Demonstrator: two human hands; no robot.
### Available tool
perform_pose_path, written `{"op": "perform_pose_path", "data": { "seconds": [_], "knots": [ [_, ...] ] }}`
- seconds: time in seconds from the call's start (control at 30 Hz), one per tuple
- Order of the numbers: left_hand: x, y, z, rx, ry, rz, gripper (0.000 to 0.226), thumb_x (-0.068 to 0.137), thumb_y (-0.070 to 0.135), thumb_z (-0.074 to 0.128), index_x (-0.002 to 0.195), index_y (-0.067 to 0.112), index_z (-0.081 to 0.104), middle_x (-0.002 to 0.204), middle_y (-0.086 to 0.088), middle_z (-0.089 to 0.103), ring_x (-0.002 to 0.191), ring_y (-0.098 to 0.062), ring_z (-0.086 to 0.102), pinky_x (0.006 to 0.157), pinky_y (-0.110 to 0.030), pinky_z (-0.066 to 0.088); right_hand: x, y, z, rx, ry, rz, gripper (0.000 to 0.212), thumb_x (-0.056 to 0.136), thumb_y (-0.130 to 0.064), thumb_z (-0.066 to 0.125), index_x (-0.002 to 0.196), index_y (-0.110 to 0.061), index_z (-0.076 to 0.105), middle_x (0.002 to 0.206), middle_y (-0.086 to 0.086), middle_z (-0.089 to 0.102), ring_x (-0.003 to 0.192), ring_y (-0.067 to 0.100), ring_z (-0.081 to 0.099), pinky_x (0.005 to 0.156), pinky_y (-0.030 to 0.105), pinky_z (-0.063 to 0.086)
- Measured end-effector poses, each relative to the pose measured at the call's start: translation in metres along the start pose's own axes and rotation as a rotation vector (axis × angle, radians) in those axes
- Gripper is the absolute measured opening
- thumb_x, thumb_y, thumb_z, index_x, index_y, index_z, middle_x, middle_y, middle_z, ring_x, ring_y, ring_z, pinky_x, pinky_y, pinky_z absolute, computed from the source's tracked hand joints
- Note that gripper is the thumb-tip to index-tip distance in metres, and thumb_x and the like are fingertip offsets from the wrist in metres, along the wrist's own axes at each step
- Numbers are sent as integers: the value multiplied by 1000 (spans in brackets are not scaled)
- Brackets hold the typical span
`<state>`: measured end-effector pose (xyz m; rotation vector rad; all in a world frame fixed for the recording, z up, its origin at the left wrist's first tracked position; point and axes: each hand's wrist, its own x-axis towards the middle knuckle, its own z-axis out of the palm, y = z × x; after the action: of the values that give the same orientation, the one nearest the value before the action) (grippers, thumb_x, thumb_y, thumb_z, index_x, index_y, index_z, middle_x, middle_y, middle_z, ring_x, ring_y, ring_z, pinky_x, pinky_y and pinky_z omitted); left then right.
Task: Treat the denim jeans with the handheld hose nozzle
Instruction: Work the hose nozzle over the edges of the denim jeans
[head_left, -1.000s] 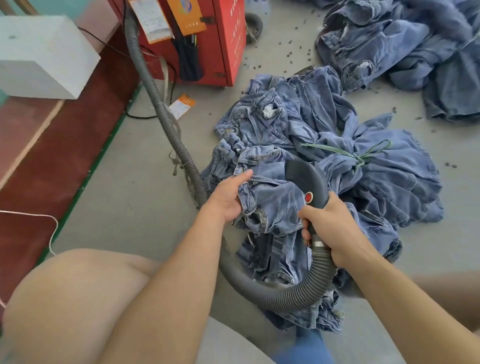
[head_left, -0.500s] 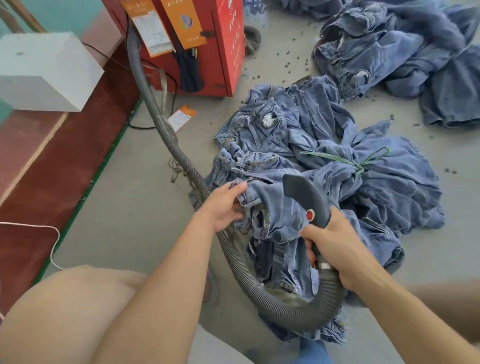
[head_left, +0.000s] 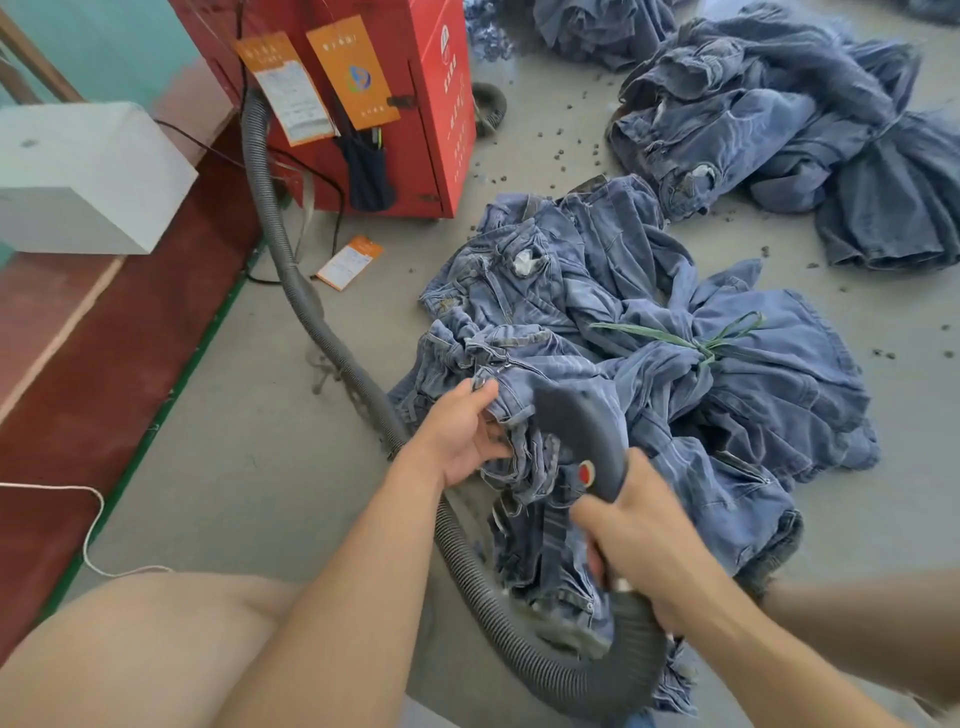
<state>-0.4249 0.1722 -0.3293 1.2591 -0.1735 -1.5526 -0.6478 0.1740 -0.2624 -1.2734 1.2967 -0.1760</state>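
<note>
At centre frame the left hand (head_left: 457, 441) pinches a waistband fold of the denim jeans (head_left: 649, 395), while the right hand (head_left: 641, 540) grips the hose nozzle (head_left: 587, 431) handle pressed against them. The jeans, bundled with green string (head_left: 696, 340) on the floor (head_left: 260, 467), look soft, limp and fairly heavy, so thick seams seem the surest hold.

One head-worn view looks forward and down, close over both hands, floor stretching away beyond them.
</note>
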Motion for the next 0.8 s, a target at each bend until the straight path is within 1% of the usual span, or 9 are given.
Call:
{"op": "perform_pose_path", "data": {
  "seconds": [0.13,0.27,0.37,0.43,0.53,0.63,0.7,0.73,0.8],
  "knots": [
    [-3,11,0,32,-55,-21,9,112,18,40,115,14,47,83,-10,70,66,-29,68,64,-53,59,13,-7,17,-113,-14,-47,22,83,-14,58,102,-16,46,71,17,64,47,27,57,48,39,49],
    [-3,18,4,77,-65,-29,27,113,18,35,138,10,39,97,-13,70,70,-30,72,70,-59,60,30,-10,-9,9,116,-37,23,86,-6,58,105,-12,47,65,14,59,43,26,55,47,39,49],
    [1,21,10,48,-74,-46,12,112,18,37,115,13,47,80,-9,62,57,-23,62,67,-49,58,10,-3,1,-114,15,-48,24,77,-21,57,97,-23,45,58,7,64,40,22,58,41,33,48],
    [2,19,8,-11,-99,-49,19,111,15,36,105,11,53,78,-11,60,57,-24,60,64,-49,59,16,-6,9,-128,-13,-61,25,76,-24,57,98,-20,46,65,12,66,42,23,59,43,34,48],
    [1,17,-1,-28,-118,-44,29,111,16,33,109,9,61,86,-12,73,67,-27,71,65,-49,62,45,-17,-5,-11,71,-40,19,86,-8,58,100,-6,45,65,18,59,41,26,53,47,39,47],
    [5,18,-2,-70,-99,-26,38,110,32,43,127,5,64,107,-16,75,89,-29,74,75,-47,63,51,-11,-33,162,129,-14,20,86,1,56,97,-11,45,58,14,52,41,25,48,48,37,46],
    [9,11,-4,-109,-93,6,50,99,36,62,136,2,60,123,-17,72,107,-29,71,89,-41,62,42,-6,-42,196,116,9,22,85,0,57,94,-15,43,57,8,54,43,24,49,49,36,47],
    [11,3,-6,-14,-85,12,52,93,29,70,136,0,60,125,-16,72,110,-26,70,95,-38,60,39,-5,-43,206,106,11,23,86,0,57,93,-17,43,56,7,55,43,24,49,48,36,47],
    [14,-14,-9,419,-23,12,40,93,15,75,130,3,66,118,-11,76,104,-20,70,97,-37,54,35,-7,-44,214,90,-7,25,88,1,58,93,-18,43,56,7,55,45,24,48,48,35,47]
  ]
}}
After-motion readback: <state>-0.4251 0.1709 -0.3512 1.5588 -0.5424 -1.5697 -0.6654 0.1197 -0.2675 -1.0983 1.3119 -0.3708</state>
